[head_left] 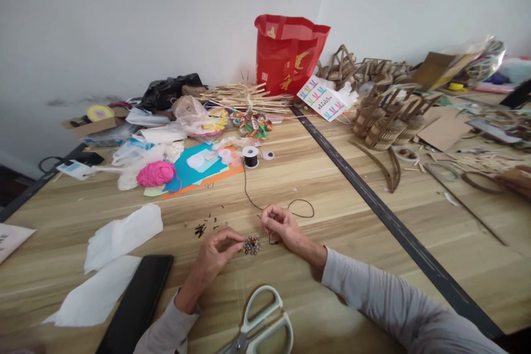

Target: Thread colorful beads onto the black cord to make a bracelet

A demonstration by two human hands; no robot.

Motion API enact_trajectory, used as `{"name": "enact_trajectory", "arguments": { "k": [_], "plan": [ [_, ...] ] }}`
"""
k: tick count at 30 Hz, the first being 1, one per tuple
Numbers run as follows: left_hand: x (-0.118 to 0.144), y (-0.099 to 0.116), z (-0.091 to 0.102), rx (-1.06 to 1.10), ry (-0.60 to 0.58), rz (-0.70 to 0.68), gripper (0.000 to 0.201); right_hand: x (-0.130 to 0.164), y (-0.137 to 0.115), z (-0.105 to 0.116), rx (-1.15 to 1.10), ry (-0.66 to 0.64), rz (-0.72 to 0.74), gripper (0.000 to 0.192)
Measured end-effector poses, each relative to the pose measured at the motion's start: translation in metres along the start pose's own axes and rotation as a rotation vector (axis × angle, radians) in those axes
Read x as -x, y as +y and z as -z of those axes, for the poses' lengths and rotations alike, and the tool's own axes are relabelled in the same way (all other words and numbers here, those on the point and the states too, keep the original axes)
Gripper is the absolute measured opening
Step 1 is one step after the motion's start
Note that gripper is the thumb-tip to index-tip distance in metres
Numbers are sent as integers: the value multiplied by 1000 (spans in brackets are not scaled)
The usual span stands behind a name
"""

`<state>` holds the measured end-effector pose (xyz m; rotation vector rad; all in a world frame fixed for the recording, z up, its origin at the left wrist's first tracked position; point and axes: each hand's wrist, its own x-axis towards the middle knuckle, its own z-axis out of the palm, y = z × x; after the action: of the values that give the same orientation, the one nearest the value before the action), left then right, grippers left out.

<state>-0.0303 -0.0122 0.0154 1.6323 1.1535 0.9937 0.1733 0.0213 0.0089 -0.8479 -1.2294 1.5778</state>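
Small multicoloured beads (253,245) lie in a cluster on the wooden table. At the cluster's left edge, my left hand (215,254) has thumb and index finger pinched together; whether a bead is between them is too small to tell. To the right and slightly above, my right hand (284,225) pinches a thin black cord (248,191). That cord runs from a white spool (250,157) wound with black, and a loop of it lies beyond my right hand. Short black cut pieces (200,230) are scattered behind my left hand. White-handled scissors (265,321) lie nearest me.
A black phone-like slab (136,304) and white paper sheets (124,235) lie at left. Pink yarn (156,174), coloured paper and bags crowd the back left. A red bag (288,55) stands behind. Small woven baskets (385,127) fill the right; another person's hand (516,180) shows there.
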Motion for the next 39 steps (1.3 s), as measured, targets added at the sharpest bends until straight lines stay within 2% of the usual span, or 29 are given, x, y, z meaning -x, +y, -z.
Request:
{"name": "enact_trajectory", "arguments": {
  "k": [8,12,29,39],
  "plan": [
    [0,2,-2,46,-21,69,8,12,4,-5,218,-267,38,32],
    [0,-1,-2,43,-16,51,8,14,11,-4,313,-342,84,27],
    [0,-4,-2,59,-38,43,7,14,13,-4,406,-354,141,8],
    [0,-1,-2,74,-52,56,5,14,10,-4,420,-356,147,5]
  ]
}}
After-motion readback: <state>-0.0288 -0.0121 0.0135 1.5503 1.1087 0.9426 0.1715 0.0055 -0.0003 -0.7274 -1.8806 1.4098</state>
